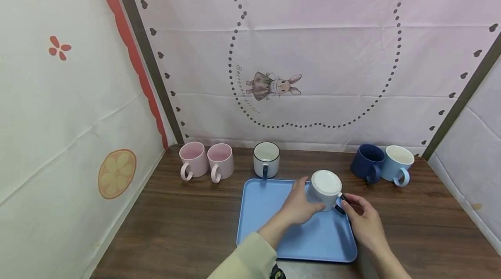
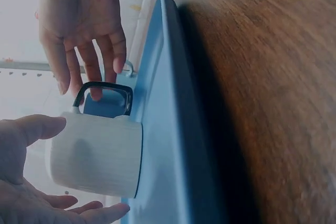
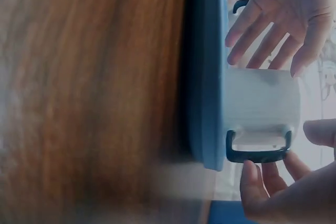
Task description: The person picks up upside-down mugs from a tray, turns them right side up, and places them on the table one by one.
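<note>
A white mug with a dark handle stands upside down on the light blue tray, toward its back right. My left hand is at the mug's left side, thumb and fingers spread around it without curling. At the right, my right hand has its fingertips at the mug's handle. In the right wrist view its thumb stands apart from the mug. The left wrist view shows the mug's rim down against the tray.
Behind the tray stands another white mug with a dark rim. Two pink mugs are at the back left. A dark blue mug and a light blue mug stand at the back right. Patterned cloth walls enclose the wooden table.
</note>
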The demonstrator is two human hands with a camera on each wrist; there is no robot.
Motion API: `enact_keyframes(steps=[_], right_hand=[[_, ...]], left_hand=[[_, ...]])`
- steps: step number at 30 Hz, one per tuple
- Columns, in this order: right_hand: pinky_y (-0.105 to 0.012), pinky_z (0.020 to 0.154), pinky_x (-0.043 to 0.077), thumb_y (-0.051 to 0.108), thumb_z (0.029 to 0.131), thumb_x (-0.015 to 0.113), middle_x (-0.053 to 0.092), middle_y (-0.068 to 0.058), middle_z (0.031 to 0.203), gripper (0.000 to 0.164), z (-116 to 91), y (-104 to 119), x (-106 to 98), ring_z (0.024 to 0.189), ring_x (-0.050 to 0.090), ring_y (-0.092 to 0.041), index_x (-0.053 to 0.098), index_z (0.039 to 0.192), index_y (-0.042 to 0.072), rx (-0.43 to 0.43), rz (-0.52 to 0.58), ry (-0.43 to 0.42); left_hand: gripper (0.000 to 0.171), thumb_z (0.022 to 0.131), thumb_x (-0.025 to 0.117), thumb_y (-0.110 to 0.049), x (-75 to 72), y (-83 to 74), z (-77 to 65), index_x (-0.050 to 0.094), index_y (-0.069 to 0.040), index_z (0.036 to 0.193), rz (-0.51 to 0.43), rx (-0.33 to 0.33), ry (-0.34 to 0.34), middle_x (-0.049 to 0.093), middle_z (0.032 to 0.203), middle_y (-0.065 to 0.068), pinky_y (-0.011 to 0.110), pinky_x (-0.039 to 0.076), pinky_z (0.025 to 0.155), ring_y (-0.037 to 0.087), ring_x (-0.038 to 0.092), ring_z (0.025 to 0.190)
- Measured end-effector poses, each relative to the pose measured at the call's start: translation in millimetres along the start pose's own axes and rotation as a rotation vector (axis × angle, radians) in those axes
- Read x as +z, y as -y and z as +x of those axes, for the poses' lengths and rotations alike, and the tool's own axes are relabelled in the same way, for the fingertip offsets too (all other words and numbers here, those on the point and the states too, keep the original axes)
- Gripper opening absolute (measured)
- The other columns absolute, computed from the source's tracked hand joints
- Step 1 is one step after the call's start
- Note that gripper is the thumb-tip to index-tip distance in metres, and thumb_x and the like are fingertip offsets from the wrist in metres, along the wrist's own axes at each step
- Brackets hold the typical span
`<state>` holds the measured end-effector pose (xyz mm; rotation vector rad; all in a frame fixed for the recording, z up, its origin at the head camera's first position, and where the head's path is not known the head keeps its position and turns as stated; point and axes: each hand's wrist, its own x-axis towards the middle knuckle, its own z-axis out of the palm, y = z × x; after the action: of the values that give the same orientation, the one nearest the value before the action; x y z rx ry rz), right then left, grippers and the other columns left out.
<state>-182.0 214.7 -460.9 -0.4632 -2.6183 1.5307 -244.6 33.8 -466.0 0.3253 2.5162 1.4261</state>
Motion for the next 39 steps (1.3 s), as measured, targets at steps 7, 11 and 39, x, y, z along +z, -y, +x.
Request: enact_keyframes(steps=[7,11,39], right_hand=[[-0.02,0.079,0.056,0.023,0.11,0.05,0.068,-0.024,0.127,0.04,10,-9,4,0.097,0.063,-0.005,0.055,0.136,-0.006,-0.005,0.068,0.084],[-0.022,0.083,0.057,0.019,0.111,0.047,0.071,-0.02,0.12,0.036,15,-10,6,0.099,0.064,-0.001,0.056,0.132,-0.009,-0.011,0.131,0.141],[-0.024,0.079,0.056,0.017,0.112,0.042,0.069,-0.015,0.107,0.027,2,7,6,0.095,0.064,-0.007,0.056,0.121,-0.005,-0.094,0.105,0.12]], left_hand=[[0.093,0.084,0.085,-0.029,9.2,1.4,5.0,0.033,-0.007,0.158,0.036,0.032,-0.008,0.041,0.158,0.02,0.051,0.041,0.118,0.036,0.047,0.145],[0.094,0.083,0.086,-0.03,10.9,0.8,5.5,0.034,-0.008,0.158,0.06,0.041,-0.018,0.045,0.155,0.018,0.051,0.043,0.116,0.034,0.05,0.141],[0.093,0.083,0.085,-0.036,1.1,-11.9,-15.3,0.037,-0.007,0.157,0.145,0.069,-0.101,0.052,0.143,0.015,0.048,0.049,0.105,0.03,0.056,0.128]])
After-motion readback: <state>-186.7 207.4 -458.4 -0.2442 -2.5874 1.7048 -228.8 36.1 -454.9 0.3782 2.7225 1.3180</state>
